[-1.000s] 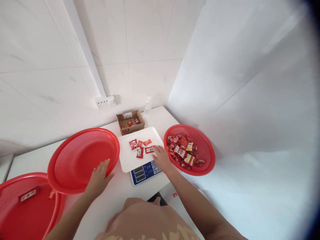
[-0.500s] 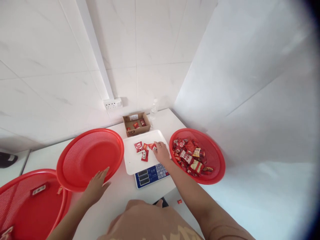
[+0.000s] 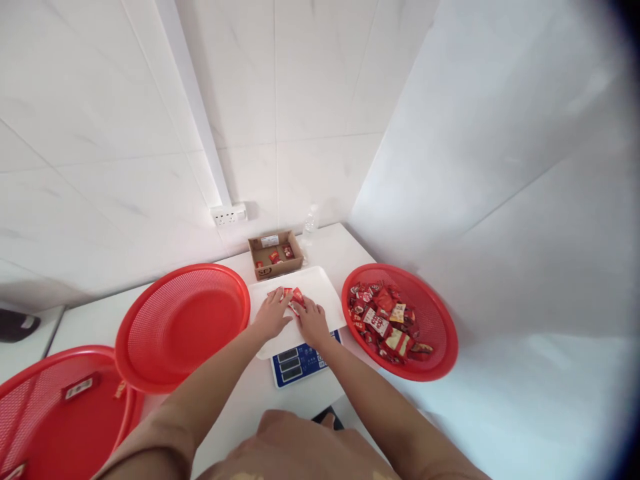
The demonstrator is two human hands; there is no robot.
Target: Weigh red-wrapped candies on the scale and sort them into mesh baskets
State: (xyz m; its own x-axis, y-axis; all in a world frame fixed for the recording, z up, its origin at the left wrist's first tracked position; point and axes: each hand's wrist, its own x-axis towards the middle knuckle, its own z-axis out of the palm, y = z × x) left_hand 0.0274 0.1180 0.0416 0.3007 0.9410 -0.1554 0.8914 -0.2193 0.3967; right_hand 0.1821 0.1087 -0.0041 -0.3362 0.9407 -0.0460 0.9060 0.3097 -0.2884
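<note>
My left hand [image 3: 271, 317] and my right hand [image 3: 313, 323] meet over the white pan [image 3: 327, 293] of a weighing scale. Between and under their fingers is a small cluster of red wrapped candies [image 3: 298, 295], which both hands grip from either side. My fingers curl over the wrappers and hide most of them. Below the pan, the scale's blue panel [image 3: 290, 365] shows dark displays, and my right wrist covers part of its keypad.
A red basket [image 3: 445, 327] full of red candy packets stands at right. Left are a bare red basket [image 3: 190, 320] and another red basket [image 3: 135, 407] holding a few packets. Behind the scale are a cardboard box [image 3: 280, 269] with some candies and a clear bottle [image 3: 311, 221].
My left hand has moved from the left basket's rim onto the pan. My right hand has shifted slightly left and down, and the candies are now bunched between both hands.
</note>
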